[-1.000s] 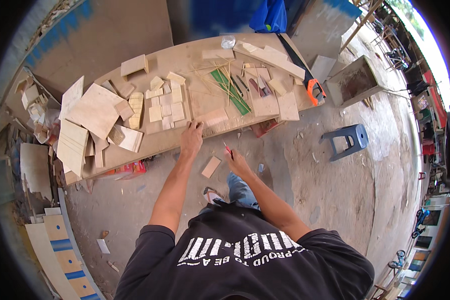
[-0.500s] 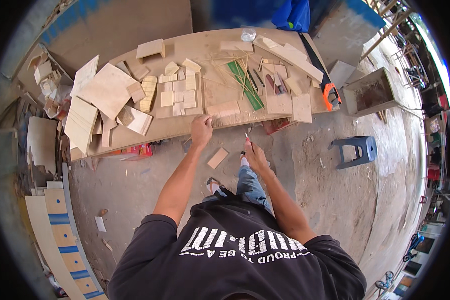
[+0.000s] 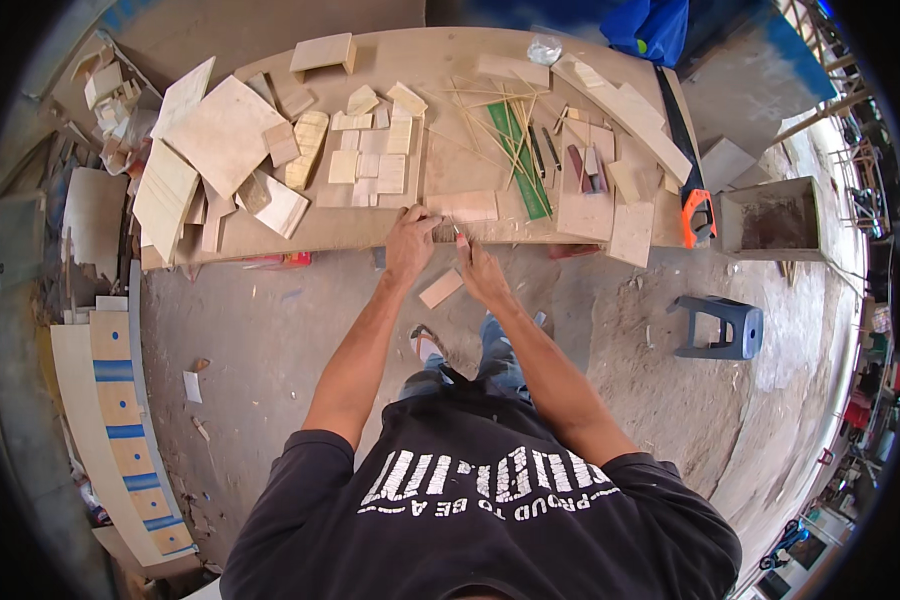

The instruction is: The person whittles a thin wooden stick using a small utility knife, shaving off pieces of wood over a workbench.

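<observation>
My right hand (image 3: 483, 275) is closed round a small knife (image 3: 461, 239) with a reddish handle, its thin metal tip pointing at the bench's front edge. Close beside it, my left hand (image 3: 409, 243) has its fingers pinched together at the left end of a flat wooden strip (image 3: 463, 207). Whatever lies between those fingers is too small to make out. The strip rests along the front of the wooden workbench (image 3: 370, 222). Just beyond my left hand, several small wood blocks (image 3: 368, 167) are laid together on a board.
Stacked plywood pieces (image 3: 216, 150) cover the bench's left side. Thin sticks lie over a green ruler (image 3: 519, 160) at right, near dark pens and an orange-handled saw (image 3: 698, 218). A grey stool (image 3: 722, 327) and a loose wood block (image 3: 441, 288) are on the floor.
My right hand has brought the knife up and left to the bench edge, close to my left hand. The view has shifted, with the bench now higher in it.
</observation>
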`<state>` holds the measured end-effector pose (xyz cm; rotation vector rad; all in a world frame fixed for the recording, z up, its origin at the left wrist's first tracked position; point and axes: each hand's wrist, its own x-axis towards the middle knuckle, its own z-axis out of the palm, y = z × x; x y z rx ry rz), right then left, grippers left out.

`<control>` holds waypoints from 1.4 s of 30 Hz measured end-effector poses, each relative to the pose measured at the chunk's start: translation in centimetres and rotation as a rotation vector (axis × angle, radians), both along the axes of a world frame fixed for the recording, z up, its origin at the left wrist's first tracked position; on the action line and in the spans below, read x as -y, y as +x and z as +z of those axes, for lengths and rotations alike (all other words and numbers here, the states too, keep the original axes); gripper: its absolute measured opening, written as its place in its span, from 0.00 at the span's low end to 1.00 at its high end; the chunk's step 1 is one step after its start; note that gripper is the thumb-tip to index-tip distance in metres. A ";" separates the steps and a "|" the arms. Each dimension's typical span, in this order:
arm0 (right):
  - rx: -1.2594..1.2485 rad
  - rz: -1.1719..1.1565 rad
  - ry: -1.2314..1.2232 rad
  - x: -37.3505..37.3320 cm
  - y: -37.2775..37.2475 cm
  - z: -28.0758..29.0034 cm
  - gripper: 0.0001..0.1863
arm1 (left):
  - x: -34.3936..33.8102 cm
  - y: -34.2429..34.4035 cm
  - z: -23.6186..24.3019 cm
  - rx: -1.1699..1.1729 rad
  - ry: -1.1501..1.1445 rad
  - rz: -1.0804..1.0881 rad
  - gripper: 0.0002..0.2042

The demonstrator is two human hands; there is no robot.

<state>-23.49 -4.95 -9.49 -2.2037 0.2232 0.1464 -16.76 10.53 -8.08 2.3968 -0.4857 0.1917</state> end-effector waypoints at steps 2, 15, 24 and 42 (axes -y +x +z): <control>-0.041 -0.001 0.021 -0.1 0.0 -0.2 0.25 | 0.1 -0.1 -0.2 0.017 -0.006 0.012 0.13; -0.009 -0.039 0.005 -1.2 0.1 -0.1 0.23 | 0.2 0.2 -0.3 -0.023 0.002 0.025 0.09; -0.061 -0.059 -0.005 -1.1 0.5 -0.7 0.26 | 0.9 -0.1 0.2 0.011 -0.011 0.073 0.10; 0.101 0.337 -0.448 9.6 7.4 6.9 0.09 | 0.0 0.0 -1.8 -0.091 -0.371 0.289 0.07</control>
